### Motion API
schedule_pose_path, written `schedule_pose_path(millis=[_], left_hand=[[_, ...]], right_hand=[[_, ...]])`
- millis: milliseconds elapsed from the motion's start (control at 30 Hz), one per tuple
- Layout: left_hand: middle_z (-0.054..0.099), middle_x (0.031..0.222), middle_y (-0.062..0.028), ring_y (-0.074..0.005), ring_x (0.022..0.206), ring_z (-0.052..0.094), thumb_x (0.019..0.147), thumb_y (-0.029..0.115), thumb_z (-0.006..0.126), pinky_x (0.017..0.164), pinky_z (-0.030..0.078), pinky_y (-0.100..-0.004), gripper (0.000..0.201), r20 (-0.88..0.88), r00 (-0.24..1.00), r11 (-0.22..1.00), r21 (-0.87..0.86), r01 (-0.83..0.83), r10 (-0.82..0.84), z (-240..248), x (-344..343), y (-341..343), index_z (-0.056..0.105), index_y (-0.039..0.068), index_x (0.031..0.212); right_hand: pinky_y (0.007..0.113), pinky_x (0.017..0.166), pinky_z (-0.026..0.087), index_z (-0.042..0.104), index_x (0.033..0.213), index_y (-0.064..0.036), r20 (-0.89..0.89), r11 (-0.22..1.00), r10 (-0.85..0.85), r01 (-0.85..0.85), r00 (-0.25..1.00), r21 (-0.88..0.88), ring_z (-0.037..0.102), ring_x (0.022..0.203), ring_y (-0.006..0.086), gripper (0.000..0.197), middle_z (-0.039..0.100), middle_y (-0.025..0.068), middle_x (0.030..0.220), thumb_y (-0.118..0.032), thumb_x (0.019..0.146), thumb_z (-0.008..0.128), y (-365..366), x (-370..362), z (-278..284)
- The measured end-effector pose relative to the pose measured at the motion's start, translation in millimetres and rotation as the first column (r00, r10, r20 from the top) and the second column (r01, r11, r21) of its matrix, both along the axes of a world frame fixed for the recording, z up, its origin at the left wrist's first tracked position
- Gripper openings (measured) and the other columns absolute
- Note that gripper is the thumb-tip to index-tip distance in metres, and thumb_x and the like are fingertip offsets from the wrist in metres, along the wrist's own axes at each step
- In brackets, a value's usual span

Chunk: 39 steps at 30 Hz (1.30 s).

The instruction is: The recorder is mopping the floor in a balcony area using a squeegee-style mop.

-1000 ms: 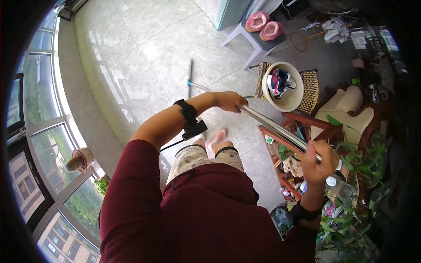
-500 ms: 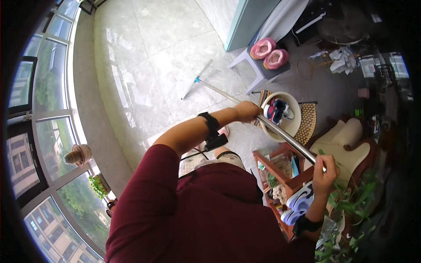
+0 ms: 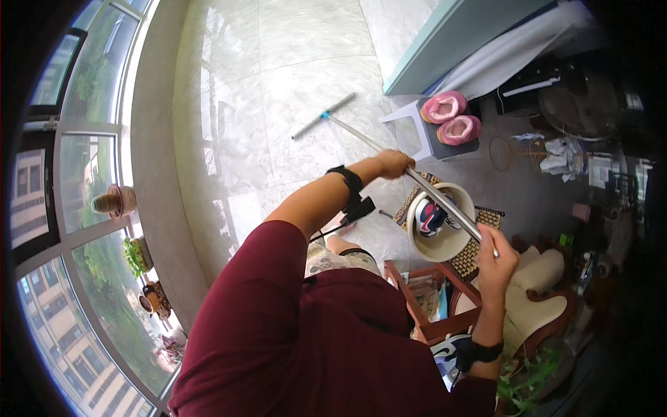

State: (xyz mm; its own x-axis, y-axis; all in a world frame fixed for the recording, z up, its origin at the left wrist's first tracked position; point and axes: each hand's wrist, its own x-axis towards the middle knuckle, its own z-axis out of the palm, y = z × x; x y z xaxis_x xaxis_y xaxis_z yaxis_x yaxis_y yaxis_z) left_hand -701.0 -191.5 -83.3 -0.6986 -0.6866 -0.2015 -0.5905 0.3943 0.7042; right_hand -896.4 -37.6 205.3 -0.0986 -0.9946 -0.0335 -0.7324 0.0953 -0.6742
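A floor squeegee (image 3: pixel 361 137) with a long metal pole and a thin grey head joined by a blue piece slants across in front of me. Its head (image 3: pixel 306 127) lies on the shiny floor ahead. My left hand (image 3: pixel 396 164) is closed round the middle of the pole, arm stretched across my body. Near the pole's upper end, my right hand (image 3: pixel 497 260) grips it at my right side. Beneath the pole stands a cream bucket (image 3: pixel 469 198) holding shoes (image 3: pixel 429 218).
Right of the squeegee head is a stool (image 3: pixel 413 128) bearing pink slippers (image 3: pixel 445 108). A wooden rack (image 3: pixel 410 299) and a cream armchair (image 3: pixel 531 306) stand close on my right. Along the left run a ledge (image 3: pixel 156 139) and windows, with a potted cactus (image 3: pixel 114 201).
The squeegee head has slid forward over the floor and turned. Both hands have moved with the pole, the right one forward and leftward. My view has shifted too.
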Motion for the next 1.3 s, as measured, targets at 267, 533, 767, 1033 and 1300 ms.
schedule_pose_path(millis=[267,533,767,1033,1300], left_hand=[[0.064,0.099,-0.0047,-0.0247,0.105,0.058,0.08,0.01,0.061,0.086,0.046,-0.0416,0.02,0.118,0.81,0.812,-0.206,-0.546,0.574,-23,155,-33,0.065,0.016,0.099],[0.064,0.081,-0.0097,-0.03,0.084,0.06,0.071,0.008,0.064,0.08,0.046,-0.0422,0.016,-0.015,0.655,0.632,-0.244,-0.736,0.756,15,274,66,0.068,0.012,0.086],[0.063,0.079,-0.0094,-0.0308,0.08,0.061,0.072,0.013,0.065,0.074,0.048,-0.0435,0.011,0.181,0.246,0.279,-0.19,-0.941,0.952,-4,379,216,0.067,0.013,0.083],[0.067,0.095,-0.0129,-0.0338,0.092,0.062,0.078,0.016,0.066,0.08,0.049,-0.0421,0.015,0.46,-0.196,-0.178,-0.082,-0.981,0.866,-60,465,334,0.068,0.011,0.091],[0.067,0.086,-0.0134,-0.0345,0.087,0.062,0.069,0.005,0.065,0.075,0.048,-0.044,0.021,-0.074,-0.199,-0.208,-0.155,-0.966,0.977,-30,532,163,0.068,0.014,0.087]], right_hand=[[0.03,0.065,0.05,0.067,0.101,-0.0021,-0.025,0.854,0.498,-0.496,0.867,-0.155,0.067,0.072,0.0237,0.02,0.068,0.016,0.086,-0.009,0.083,0.066,-84,116,-60],[0.025,0.064,0.048,0.064,0.104,-0.0025,0.249,0.741,0.608,-0.652,0.753,0.163,0.062,0.07,0.0118,0.024,0.066,0.0064,0.078,-0.008,0.081,0.067,-138,189,-24],[0.024,0.064,0.044,0.063,0.101,-0.0011,0.452,0.319,0.79,-0.908,0.413,0.272,0.054,0.07,0.0093,0.023,0.062,0.0022,0.079,-0.011,0.081,0.068,-157,367,-74],[0.027,0.06,0.044,0.065,0.103,-0.0058,0.481,-0.046,0.874,-0.974,0.068,0.22,0.055,0.065,0.0106,0.024,0.061,0.0053,0.072,-0.017,0.083,0.067,-107,554,-132],[0.02,0.056,0.039,0.066,0.096,-0.0014,0.361,0.344,0.871,-0.938,0.332,0.033,0.047,0.064,0.0034,0.013,0.061,0.0005,0.081,-0.009,0.086,0.064,-201,593,-54]])
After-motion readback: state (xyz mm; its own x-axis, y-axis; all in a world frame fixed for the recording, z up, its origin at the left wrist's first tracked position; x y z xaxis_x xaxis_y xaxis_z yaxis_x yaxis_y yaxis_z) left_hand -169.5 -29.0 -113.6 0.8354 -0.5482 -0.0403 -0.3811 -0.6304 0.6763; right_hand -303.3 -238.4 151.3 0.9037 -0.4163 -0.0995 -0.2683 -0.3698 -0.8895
